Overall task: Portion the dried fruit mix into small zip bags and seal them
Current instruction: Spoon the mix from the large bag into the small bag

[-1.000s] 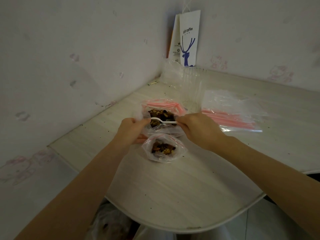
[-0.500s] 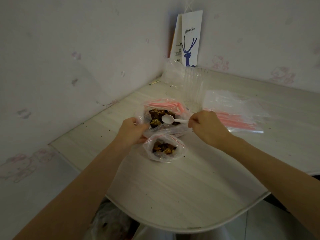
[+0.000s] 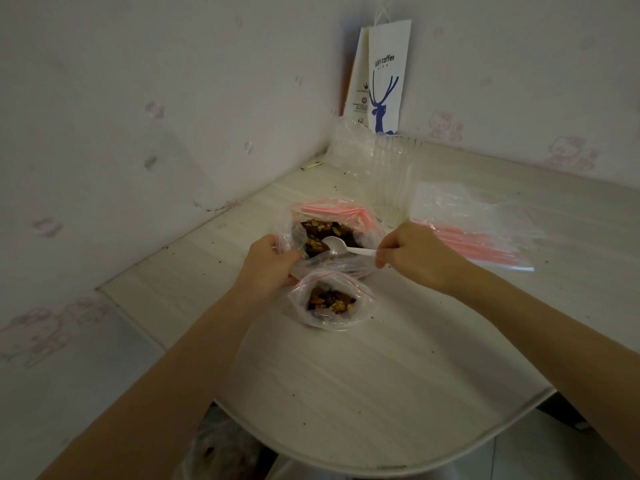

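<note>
A large clear bag of dried fruit mix (image 3: 330, 232) lies open on the pale table (image 3: 381, 375). My left hand (image 3: 268, 266) grips its near-left rim and holds the mouth open. My right hand (image 3: 412, 256) pinches the handle of a white plastic spoon (image 3: 337, 245), whose bowl hovers over the mix, looking empty. Just in front, a small zip bag (image 3: 329, 301) with a red seal strip sits open, holding a portion of fruit and nuts.
A pile of unused zip bags (image 3: 474, 226) with pink seal strips lies to the right. A clear plastic container (image 3: 393, 178) and crumpled plastic (image 3: 348, 145) stand behind, and a white coffee paper bag (image 3: 382, 77) hangs in the corner. The table's rounded edge (image 3: 398, 467) is near me.
My right hand has drawn back to the right along the spoon's handle, and the spoon's bowl has lifted out of the mix to hover above it. My left hand stays on the bag.
</note>
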